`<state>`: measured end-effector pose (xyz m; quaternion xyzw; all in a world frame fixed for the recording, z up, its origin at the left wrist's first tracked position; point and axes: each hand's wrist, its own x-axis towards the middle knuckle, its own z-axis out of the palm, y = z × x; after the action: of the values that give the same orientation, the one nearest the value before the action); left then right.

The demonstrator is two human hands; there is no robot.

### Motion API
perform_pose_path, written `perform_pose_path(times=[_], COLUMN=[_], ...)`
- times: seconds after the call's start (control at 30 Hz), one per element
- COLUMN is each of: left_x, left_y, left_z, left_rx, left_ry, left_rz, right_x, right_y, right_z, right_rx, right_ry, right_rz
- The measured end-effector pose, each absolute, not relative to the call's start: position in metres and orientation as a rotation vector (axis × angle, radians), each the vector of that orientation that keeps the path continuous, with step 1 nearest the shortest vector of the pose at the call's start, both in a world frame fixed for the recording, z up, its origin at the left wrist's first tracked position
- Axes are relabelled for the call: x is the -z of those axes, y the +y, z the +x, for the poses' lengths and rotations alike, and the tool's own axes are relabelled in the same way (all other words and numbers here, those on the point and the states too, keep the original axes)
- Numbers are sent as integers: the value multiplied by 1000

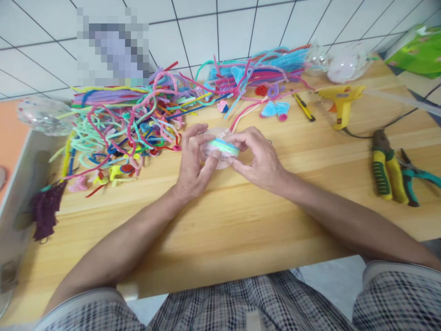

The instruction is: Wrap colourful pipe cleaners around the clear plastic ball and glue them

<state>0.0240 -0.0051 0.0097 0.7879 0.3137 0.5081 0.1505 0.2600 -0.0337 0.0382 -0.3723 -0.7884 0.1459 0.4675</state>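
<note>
Between my two hands, above the wooden table, is a clear plastic ball [225, 161] with a blue and pale green fuzzy band across its middle. My left hand [196, 158] grips its left side, thumb low and fingers over the top. On the right side, my right hand [260, 156] pinches it between thumb and fingers. The fingers hide part of the ball, and I cannot tell whether the band lies inside or around it. Just behind it, pink and red pipe cleaners [243, 115] lie on the wood.
A tangled heap of pipe cleaners [127, 124] covers the back left. At the right are a yellow glue gun [342, 101] with a cord, a utility knife [303, 106], and pliers [386, 168]. Clear balls [346, 66] stand at the back right; a purple tassel [46, 207] lies left.
</note>
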Motion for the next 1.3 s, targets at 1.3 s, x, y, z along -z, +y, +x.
perform_pose_path(times=[1.3], left_x=[-10], left_y=[-4], left_z=[26], left_rx=[-1435], left_ry=[898], left_rz=[2266], right_x=[-36], right_y=[-27], right_z=[271], right_rx=[-361], right_ry=[-2035], right_rz=[-853])
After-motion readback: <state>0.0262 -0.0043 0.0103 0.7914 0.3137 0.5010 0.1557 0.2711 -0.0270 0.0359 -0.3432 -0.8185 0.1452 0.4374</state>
